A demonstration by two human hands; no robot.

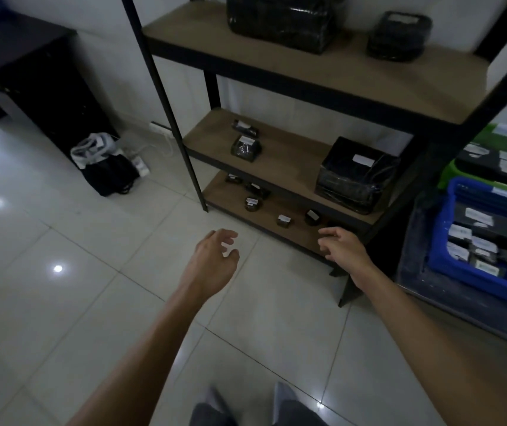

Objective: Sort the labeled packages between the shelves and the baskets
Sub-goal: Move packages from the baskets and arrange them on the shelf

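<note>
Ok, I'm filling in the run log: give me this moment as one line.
left hand: open, empty, above floor | right hand: open, empty, by bottom shelf | blue basket: labeled packages inside

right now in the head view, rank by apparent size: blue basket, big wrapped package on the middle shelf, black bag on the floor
1. blue basket, largest, though nearer and cut off by the frame
2. big wrapped package
3. black bag, smallest

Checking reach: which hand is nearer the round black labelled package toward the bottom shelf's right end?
Right. The right hand sits just in front of the round black labelled package; the left hand is farther left, over the tiled floor.
</note>
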